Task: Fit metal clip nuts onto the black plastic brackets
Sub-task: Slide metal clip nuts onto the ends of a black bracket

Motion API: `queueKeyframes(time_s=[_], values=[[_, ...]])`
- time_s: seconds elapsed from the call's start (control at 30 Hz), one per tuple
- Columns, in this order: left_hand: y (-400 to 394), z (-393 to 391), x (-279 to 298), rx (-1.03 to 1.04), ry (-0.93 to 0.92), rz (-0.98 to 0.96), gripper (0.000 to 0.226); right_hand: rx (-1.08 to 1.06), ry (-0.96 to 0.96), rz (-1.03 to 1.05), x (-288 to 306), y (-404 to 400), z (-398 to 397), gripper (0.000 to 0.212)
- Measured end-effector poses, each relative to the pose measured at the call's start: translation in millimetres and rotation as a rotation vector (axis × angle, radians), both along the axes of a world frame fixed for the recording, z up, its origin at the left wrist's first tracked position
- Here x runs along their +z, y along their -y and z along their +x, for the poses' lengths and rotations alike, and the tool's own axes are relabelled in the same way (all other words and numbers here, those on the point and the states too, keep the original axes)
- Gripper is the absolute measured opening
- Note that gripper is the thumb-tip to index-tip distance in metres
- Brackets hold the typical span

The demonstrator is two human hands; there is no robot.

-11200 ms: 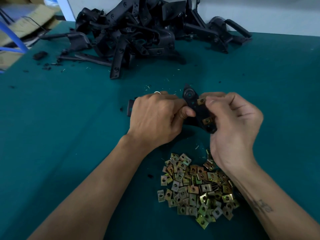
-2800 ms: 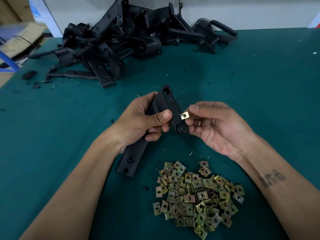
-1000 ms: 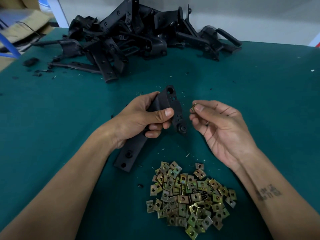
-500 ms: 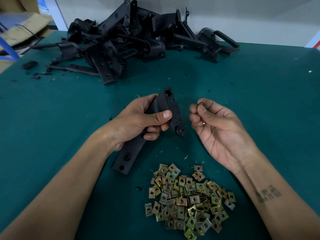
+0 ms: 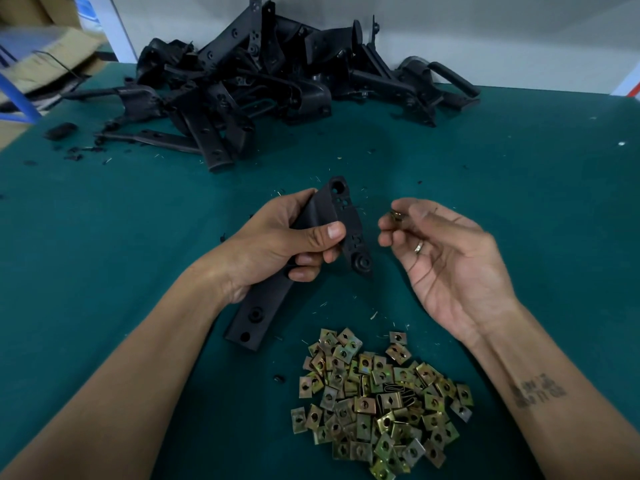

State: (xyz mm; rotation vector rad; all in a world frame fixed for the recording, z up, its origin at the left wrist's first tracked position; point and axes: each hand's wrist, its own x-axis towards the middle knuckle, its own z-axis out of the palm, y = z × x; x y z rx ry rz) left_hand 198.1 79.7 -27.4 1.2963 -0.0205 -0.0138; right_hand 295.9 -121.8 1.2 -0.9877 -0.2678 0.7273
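Note:
My left hand [image 5: 277, 247] grips a long black plastic bracket [image 5: 332, 216] around its middle, thumb across the front. The bracket's holed upper end points away from me and its lower end [image 5: 251, 322] hangs just above the table. My right hand [image 5: 446, 258] is palm up beside it, a short gap to the right. Its thumb and forefinger pinch one small metal clip nut [image 5: 396, 215]. The nut is apart from the bracket.
A heap of several brass-coloured clip nuts [image 5: 377, 400] lies on the green table [image 5: 519, 188] near me. A big pile of black brackets [image 5: 256, 84] sits at the far edge by the wall. Cardboard [image 5: 45, 60] lies at far left. Black crumbs dot the table.
Since the oldest frame a fresh bracket has replaced the one bearing nuts. Over the last second my right hand drew slightly right, turning the pinched nut; the left hand hardly moved.

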Motion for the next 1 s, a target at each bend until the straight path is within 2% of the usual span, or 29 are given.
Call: queueKeyframes(time_s=[0.07, 0.17, 0.33, 0.47, 0.57, 0.7, 0.83, 1.0], values=[[0, 0, -1, -0.003, 0.002, -0.005, 0.028, -0.038, 0.046, -0.046, -1, -2, -3, 0.016], [-1, 1, -2, -0.010, 0.003, -0.012, 0.026, -0.071, 0.069, -0.082, -3, -8, -10, 0.032], [-1, 1, -3, -0.001, 0.002, -0.005, 0.029, -0.052, 0.022, -0.116, -4, -12, -18, 0.021], [0, 1, -2, 0.017, 0.009, 0.025, 0.030, -0.038, -0.070, -0.142, -2, -10, -18, 0.024], [1, 1, -1, 0.033, 0.024, 0.026, 0.021, 0.054, -0.208, -0.154, 2, -8, -18, 0.032], [2, 1, -1, 0.062, 0.040, 0.040, 0.020, 0.115, -0.241, -0.187, 6, -7, -22, 0.031], [3, 1, -1, 0.081, 0.028, 0.056, 0.026, 0.089, -0.156, -0.231, 6, -8, -22, 0.027], [6, 1, 2, 0.045, 0.000, 0.076, 0.026, 0.121, 0.131, -0.359, 7, -4, -15, 0.022]])
